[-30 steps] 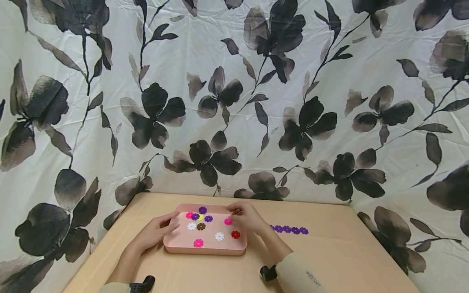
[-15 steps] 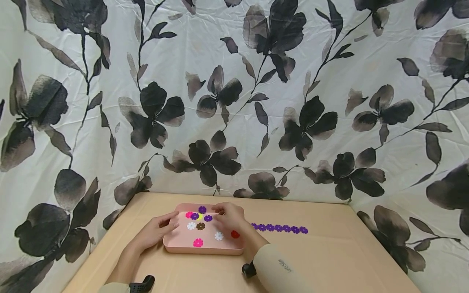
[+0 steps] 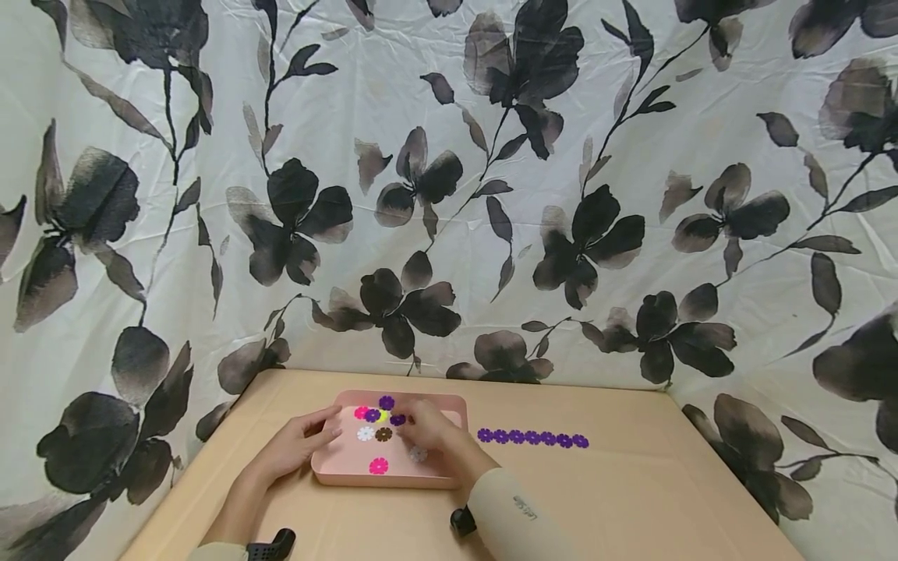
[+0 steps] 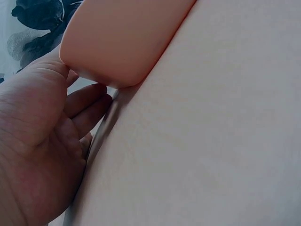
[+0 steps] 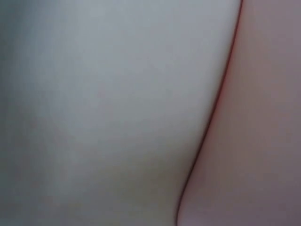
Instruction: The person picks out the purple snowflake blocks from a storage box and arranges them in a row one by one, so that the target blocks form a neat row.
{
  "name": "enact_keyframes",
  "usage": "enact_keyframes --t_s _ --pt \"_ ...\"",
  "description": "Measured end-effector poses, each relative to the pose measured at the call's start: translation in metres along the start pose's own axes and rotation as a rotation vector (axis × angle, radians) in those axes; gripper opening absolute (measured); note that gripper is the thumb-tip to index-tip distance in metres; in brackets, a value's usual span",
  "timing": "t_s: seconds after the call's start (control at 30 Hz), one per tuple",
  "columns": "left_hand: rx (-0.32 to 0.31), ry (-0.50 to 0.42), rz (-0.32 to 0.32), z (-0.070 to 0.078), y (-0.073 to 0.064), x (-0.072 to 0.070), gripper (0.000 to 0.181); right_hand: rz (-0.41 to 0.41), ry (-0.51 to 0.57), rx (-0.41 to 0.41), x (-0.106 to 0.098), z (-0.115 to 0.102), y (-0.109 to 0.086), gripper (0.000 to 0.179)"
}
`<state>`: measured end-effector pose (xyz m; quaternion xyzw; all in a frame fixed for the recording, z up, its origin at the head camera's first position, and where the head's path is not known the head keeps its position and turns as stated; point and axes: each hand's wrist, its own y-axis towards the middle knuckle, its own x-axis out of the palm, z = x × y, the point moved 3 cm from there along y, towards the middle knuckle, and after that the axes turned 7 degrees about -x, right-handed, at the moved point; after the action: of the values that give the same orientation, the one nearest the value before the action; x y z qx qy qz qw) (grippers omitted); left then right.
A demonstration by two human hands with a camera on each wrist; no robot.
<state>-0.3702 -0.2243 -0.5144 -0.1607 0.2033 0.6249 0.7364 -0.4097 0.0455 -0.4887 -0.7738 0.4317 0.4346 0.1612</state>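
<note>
A pink tray (image 3: 414,481) lies on the table, holding flower-shaped plastic discs in several colours. My left hand (image 3: 295,446) grips its left rim, thumb at the edge; in the left wrist view the fingers (image 4: 89,101) curl beneath the corner of the tray. Over the tray's right half is my right hand (image 3: 429,427), fingertips right at a purple disc (image 3: 397,420); whether they pinch it I cannot tell. Close by lie another purple disc (image 3: 387,403), a brown disc (image 3: 383,435) and a white disc (image 3: 366,434). The right wrist view shows only blurred table and pink tray wall.
Right of the tray, a row of purple discs (image 3: 533,438) lies in line on the table (image 3: 631,483). A pink disc (image 3: 379,466) sits near the tray's front. Behind the table hangs a floral cloth (image 3: 491,234).
My right hand has moved left across the tray and down to the purple disc, uncovering more of the purple row and hiding the red disc. My left hand has stayed at the rim.
</note>
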Motion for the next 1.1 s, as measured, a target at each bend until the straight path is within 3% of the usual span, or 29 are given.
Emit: enact_keyframes --t_s 0.1,0.23,0.33,0.63,0.87,1.1 --pt "0.011 0.015 0.005 -0.001 -0.0001 0.0006 0.061 0.009 -0.076 -0.037 0.0015 -0.0016 0.002 0.026" --pt "0.018 0.028 0.012 -0.0023 0.0008 0.0017 0.061 0.031 -0.101 -0.036 0.0024 -0.0006 0.0027 0.019" --pt "0.022 0.026 0.014 -0.0026 0.0011 0.0018 0.061 0.031 -0.069 -0.004 0.0029 0.0006 0.0026 0.017" --pt "0.021 -0.005 0.004 -0.0003 0.0006 0.0016 0.061 0.019 -0.03 -0.016 0.0026 0.0008 0.0041 0.013" --pt "0.012 0.004 0.008 0.0003 -0.0018 0.0014 0.063 0.042 0.029 0.037 0.0044 0.0022 0.0007 0.018" --pt "0.013 0.005 0.012 -0.0009 -0.0005 0.0017 0.062 0.055 -0.004 -0.042 0.0078 0.0008 0.0032 0.016"
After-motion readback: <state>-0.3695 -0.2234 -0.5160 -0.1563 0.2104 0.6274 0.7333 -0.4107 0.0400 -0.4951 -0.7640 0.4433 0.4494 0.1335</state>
